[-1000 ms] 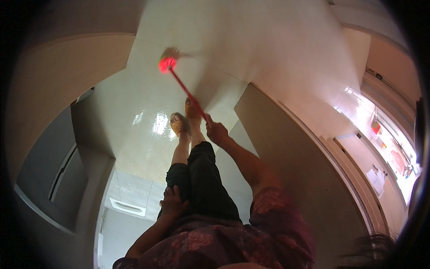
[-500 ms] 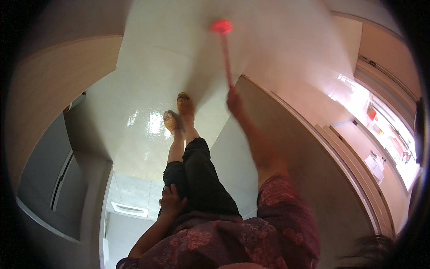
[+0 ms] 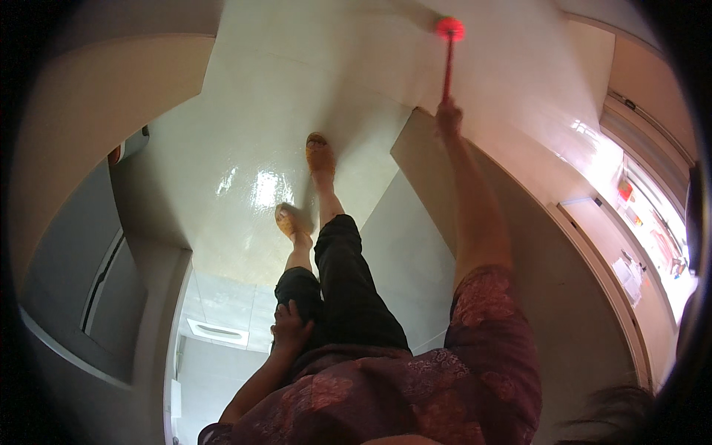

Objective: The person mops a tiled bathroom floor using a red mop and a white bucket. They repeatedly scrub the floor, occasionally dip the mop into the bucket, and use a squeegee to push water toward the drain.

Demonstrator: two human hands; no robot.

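Red stick [image 3: 448,70]: thin and straight, near the top of the view, right of the middle. It points away from the person.
Round head [image 3: 450,30]: bright pinkish red, at the far end of the stick. I can't tell if it touches the floor.
Right hand [image 3: 449,119]: closed around the near end of the stick, with the arm stretched far out. It looks a bit blurry.
Left hand [image 3: 291,326]: resting on the left leg, with its fingers a little apart. It is well away from the right hand.
Dark pants [image 3: 348,289]: under the left hand, ending below the knees.
Yellow shoes [image 3: 320,156]: both on the floor, with the right one farther forward than the left. Bare toes show.
Shirt [image 3: 371,393]: purple, with pink flowers and short sleeves.
Pale floor [image 3: 252,111]: shiny, with white spots of light just left of the shoes.
Brown-grey panel [image 3: 549,274]: along the right side, with its far corner near the right hand.
Grey door [image 3: 63,252]: on the left side, with a dark line down it.
White cover [image 3: 217,333]: long and thin, with a slot, down to the left of the left hand.
White papers [image 3: 629,278]: far over on the right, near a very bright place.
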